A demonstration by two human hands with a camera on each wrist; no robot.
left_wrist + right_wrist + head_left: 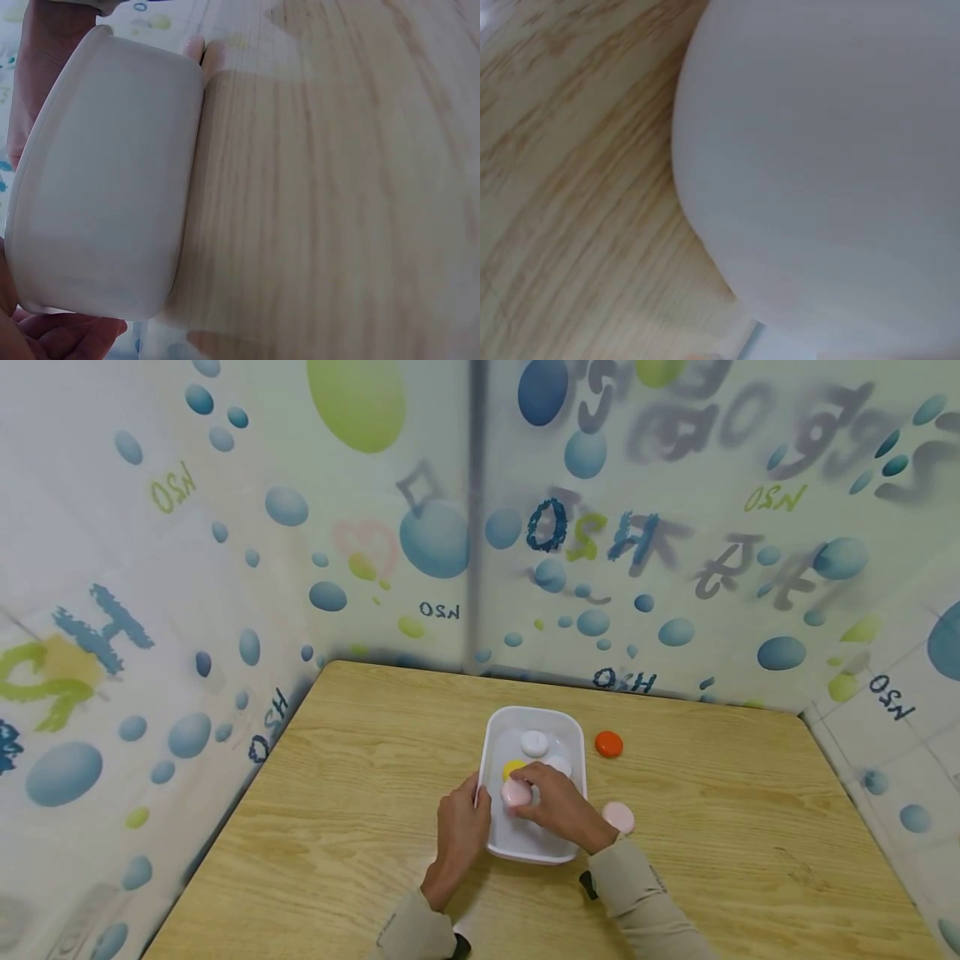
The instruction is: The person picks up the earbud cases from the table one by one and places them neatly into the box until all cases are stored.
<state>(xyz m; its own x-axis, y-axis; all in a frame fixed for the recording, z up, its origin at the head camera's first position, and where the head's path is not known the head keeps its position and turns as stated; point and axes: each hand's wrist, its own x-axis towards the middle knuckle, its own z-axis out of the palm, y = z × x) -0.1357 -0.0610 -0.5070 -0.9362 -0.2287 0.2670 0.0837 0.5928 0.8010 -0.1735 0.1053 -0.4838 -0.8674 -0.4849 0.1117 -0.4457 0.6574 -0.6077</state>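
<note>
Tray (525, 838), white, on table (375, 760): from head, we log our left hand (461, 823) gripping its left side, our right hand (557, 803), fingers clamped on pink disc (516, 793) within its outline; from left wrist, its outer wall (112, 180); from right wrist, white surface (817, 165), blurred.

- I see a white rectangular tub (522, 836) with rounded corners, standing upright, open side up on the desk (375, 760).
- I see a round pink disc (516, 794) pinched in the right fingers (534, 770), within the tub's outline.
</note>
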